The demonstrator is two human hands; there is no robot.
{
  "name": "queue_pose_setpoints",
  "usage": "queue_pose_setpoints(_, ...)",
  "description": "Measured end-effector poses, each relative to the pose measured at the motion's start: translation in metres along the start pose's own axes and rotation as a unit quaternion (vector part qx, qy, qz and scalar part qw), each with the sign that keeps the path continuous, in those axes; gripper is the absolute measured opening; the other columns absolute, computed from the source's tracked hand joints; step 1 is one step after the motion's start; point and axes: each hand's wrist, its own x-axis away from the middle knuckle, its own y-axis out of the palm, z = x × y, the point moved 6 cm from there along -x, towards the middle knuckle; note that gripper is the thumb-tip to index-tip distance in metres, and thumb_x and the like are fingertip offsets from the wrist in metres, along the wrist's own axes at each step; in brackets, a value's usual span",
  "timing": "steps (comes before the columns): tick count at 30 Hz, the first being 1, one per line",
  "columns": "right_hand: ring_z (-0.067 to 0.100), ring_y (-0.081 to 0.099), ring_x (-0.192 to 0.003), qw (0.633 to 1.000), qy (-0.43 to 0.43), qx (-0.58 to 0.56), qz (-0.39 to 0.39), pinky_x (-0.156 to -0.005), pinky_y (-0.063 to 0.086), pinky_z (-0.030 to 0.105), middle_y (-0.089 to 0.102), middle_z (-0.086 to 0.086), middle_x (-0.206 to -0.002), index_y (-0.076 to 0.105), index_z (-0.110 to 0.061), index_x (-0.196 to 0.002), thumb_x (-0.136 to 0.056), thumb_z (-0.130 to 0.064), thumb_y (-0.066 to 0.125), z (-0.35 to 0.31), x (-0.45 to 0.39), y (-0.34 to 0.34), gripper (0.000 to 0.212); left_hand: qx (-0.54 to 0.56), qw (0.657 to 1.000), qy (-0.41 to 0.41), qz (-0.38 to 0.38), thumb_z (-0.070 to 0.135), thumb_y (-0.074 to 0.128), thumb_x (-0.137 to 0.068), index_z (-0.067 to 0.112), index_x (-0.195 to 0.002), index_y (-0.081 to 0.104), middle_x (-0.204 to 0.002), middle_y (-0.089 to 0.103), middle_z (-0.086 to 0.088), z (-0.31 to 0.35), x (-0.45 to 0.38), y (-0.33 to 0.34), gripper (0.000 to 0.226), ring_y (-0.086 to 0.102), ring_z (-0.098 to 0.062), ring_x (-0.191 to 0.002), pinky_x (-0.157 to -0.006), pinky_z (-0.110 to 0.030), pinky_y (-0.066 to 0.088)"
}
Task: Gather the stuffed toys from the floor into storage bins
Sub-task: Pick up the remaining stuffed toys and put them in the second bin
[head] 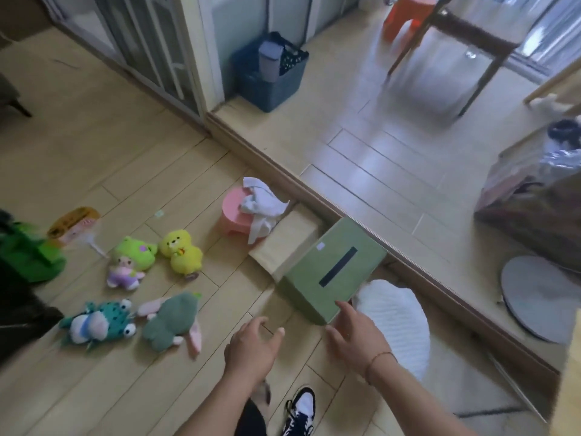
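Both hands hover low over the floor [94, 158], empty with fingers spread: the left hand [251, 346] beside the toys, the right hand [356, 336] touching the green box [333, 272]. Nothing looks gathered yet. Left to right, the blue frog toy [99, 324], green-hooded doll [130, 262], grey-green plush [173, 322] and yellow chick [182, 251] lie loose on the floor. All four seem left to collect.
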Motion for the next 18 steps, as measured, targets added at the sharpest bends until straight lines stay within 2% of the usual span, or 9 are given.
queue_pose_setpoints(3, 0.018, 0.046, -0.137, 0.999, -0.001, 0.041, -0.02, -0.111, 0.045, 0.036, 0.044, -0.003, -0.153, 0.027, -0.03, -0.155, -0.098, -0.045, 0.051, -0.012, -0.084, -0.012, 0.063, -0.047, 0.999, -0.004, -0.009, 0.055, 0.05, -0.084, 0.035, -0.125, 0.052, -0.131, 0.057, 0.011, 0.005, -0.052, 0.003, 0.046, 0.051, -0.017, -0.121, -0.101, -0.036, 0.041)
queue_pose_setpoints(5, 0.018, 0.044, -0.139, 0.996, -0.003, 0.084, -0.039, -0.107, 0.048, 0.035, 0.037, -0.005, -0.157, 0.025, -0.031, -0.155, -0.098, -0.045, 0.053, -0.015, -0.14, -0.011, 0.065, -0.033, 0.998, -0.046, -0.019, 0.053, 0.052, -0.084, 0.037, -0.121, 0.054, -0.13, 0.058, 0.013, -0.001, -0.09, 0.004, 0.041, 0.052, -0.015, -0.12, -0.1, -0.033, 0.042)
queue_pose_setpoints(7, 0.019, 0.045, -0.137, 0.989, -0.007, 0.132, -0.06, -0.1, 0.054, 0.037, 0.031, -0.007, -0.159, 0.023, -0.032, -0.155, -0.096, -0.042, 0.057, -0.015, -0.198, -0.003, 0.069, -0.032, 0.996, -0.085, -0.002, 0.054, 0.052, -0.084, 0.042, -0.108, 0.055, -0.126, 0.06, 0.013, -0.012, -0.129, 0.002, 0.027, 0.05, -0.013, -0.121, -0.102, -0.032, 0.039)
queue_pose_setpoints(9, 0.021, 0.049, -0.133, 0.982, -0.012, 0.175, -0.076, -0.089, 0.058, 0.036, 0.024, -0.008, -0.162, 0.017, -0.034, -0.155, -0.092, -0.034, 0.061, -0.014, -0.254, 0.008, 0.077, -0.076, 0.99, -0.117, 0.031, 0.056, 0.049, -0.083, 0.045, -0.098, 0.05, -0.127, 0.057, 0.015, -0.022, -0.168, -0.003, 0.018, 0.04, -0.013, -0.131, -0.111, -0.036, 0.028)
queue_pose_setpoints(11, 0.024, 0.052, -0.131, 0.969, -0.025, 0.229, -0.087, -0.08, 0.057, 0.034, 0.013, -0.007, -0.166, 0.008, -0.036, -0.157, -0.089, -0.021, 0.061, -0.011, -0.309, 0.023, 0.087, -0.091, 0.982, -0.161, 0.041, 0.056, 0.047, -0.084, 0.044, -0.108, 0.052, -0.136, 0.049, 0.015, -0.039, -0.206, -0.003, 0.027, 0.023, -0.015, -0.141, -0.115, -0.044, 0.017)
queue_pose_setpoints(13, 0.026, 0.054, -0.13, 0.95, -0.037, 0.292, -0.101, -0.079, 0.055, 0.035, 0.002, -0.008, -0.168, 0.004, -0.037, -0.157, -0.088, -0.012, 0.059, -0.009, -0.363, 0.04, 0.092, -0.085, 0.975, -0.199, 0.048, 0.059, 0.045, -0.084, 0.043, -0.12, 0.05, -0.143, 0.041, 0.017, -0.062, -0.238, 0.004, 0.04, 0.014, -0.015, -0.144, -0.116, -0.05, 0.009)
queue_pose_setpoints(16, 0.028, 0.057, -0.127, 0.912, -0.081, 0.384, -0.122, -0.075, 0.052, 0.035, -0.012, -0.007, -0.168, -0.005, -0.038, -0.157, -0.089, -0.019, 0.066, -0.006, -0.428, 0.071, 0.101, -0.064, 0.96, -0.265, 0.067, 0.066, 0.043, -0.079, 0.042, -0.119, 0.053, -0.143, 0.042, 0.015, -0.097, -0.271, 0.019, 0.048, 0.015, -0.02, -0.144, -0.114, -0.061, 0.009)
queue_pose_setpoints(17, 0.028, 0.058, -0.126, 0.895, -0.086, 0.416, -0.136, -0.078, 0.053, 0.035, -0.013, -0.006, -0.168, -0.008, -0.037, -0.158, -0.088, -0.027, 0.071, -0.002, -0.443, 0.081, 0.105, -0.049, 0.951, -0.298, 0.071, 0.066, 0.044, -0.079, 0.039, -0.118, 0.055, -0.142, 0.043, 0.013, -0.108, -0.275, 0.026, 0.049, 0.017, -0.023, -0.143, -0.112, -0.065, 0.01)
queue_pose_setpoints(18, 0.028, 0.059, -0.126, 0.882, -0.076, 0.436, -0.158, -0.083, 0.053, 0.036, -0.007, -0.005, -0.169, -0.006, -0.036, -0.158, -0.086, -0.034, 0.073, 0.004, -0.453, 0.09, 0.107, -0.029, 0.94, -0.332, 0.072, 0.064, 0.045, -0.079, 0.037, -0.118, 0.056, -0.14, 0.044, 0.01, -0.116, -0.276, 0.033, 0.049, 0.019, -0.026, -0.141, -0.11, -0.068, 0.01)
